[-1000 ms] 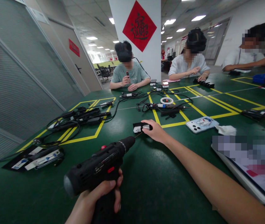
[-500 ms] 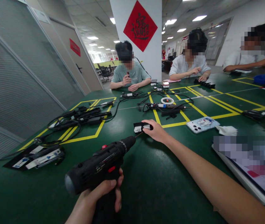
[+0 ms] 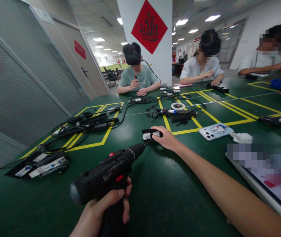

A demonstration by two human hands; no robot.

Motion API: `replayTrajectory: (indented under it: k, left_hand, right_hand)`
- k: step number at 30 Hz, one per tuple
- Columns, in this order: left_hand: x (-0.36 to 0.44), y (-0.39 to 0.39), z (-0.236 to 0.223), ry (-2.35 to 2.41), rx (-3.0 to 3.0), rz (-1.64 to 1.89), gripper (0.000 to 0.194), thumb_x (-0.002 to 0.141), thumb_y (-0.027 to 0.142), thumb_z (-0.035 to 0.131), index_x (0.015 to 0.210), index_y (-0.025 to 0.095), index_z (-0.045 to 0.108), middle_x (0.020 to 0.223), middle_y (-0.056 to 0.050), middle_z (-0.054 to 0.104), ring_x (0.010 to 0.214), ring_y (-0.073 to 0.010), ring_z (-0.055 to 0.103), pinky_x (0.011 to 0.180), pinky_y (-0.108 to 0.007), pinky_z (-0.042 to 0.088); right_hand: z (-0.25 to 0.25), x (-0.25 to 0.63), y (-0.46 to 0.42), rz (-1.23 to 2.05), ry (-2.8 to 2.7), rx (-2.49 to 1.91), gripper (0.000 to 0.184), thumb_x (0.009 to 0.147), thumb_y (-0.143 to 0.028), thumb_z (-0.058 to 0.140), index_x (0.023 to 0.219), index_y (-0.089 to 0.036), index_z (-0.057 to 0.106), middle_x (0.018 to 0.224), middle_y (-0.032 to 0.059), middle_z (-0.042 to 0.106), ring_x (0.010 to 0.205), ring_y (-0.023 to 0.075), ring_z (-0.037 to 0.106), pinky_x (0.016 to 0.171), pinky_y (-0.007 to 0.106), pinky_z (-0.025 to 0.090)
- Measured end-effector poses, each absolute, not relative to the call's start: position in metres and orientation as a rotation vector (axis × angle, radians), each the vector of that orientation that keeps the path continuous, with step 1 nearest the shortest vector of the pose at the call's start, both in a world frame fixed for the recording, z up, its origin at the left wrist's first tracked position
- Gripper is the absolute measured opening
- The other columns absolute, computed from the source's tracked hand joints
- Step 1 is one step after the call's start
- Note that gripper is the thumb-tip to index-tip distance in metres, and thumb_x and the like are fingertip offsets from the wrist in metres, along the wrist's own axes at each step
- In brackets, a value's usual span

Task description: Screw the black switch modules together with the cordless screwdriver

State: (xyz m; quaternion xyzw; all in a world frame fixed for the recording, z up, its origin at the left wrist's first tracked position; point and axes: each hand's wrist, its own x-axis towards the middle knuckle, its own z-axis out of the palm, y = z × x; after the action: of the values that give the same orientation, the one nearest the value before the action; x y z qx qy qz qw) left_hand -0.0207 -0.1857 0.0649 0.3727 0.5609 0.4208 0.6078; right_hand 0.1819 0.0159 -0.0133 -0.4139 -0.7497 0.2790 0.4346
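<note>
My left hand [image 3: 105,205] grips the handle of a black cordless drill [image 3: 105,176] with red buttons. The drill points forward and right, and a thin bit [image 3: 148,142] sticks out of its chuck. The bit's tip reaches the near side of a small black and silver part with a white label [image 3: 147,134]; whether it touches is too small to tell. My right hand [image 3: 164,138] pinches that part from its right end, close to the green tabletop. The fingers cover the part's right end.
Cables and black tools [image 3: 88,123] lie at the left, with a black labelled piece [image 3: 46,166] nearer. Beyond my right hand are a soldering-iron-like tool [image 3: 177,112] and a white ring [image 3: 178,106]. A phone [image 3: 215,131], tissue [image 3: 241,137] and laptop-like device [image 3: 259,197] lie right. Several people sit opposite.
Both hands, the drill and the small part keep nearly the same places. The whole view has shifted very slightly.
</note>
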Motion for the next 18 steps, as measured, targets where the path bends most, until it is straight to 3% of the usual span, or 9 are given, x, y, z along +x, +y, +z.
replayTrajectory:
  k: [18]
  left_hand:
    - [-0.0204,-0.1856,0.065,1.266,0.857,0.978,0.027,0.073,0.033,0.056,0.093,0.014,0.056,0.069,-0.004,0.059,0.039,-0.0168,0.052,0.046,-0.035,0.047]
  right_hand:
    - [-0.0126,0.1815,0.0153,0.694,-1.871,-1.041,0.04,0.078,-0.025,0.057,0.118,-0.023,0.058,0.112,0.0053,0.057,0.096,0.0164,0.057,0.088,0.031,0.043]
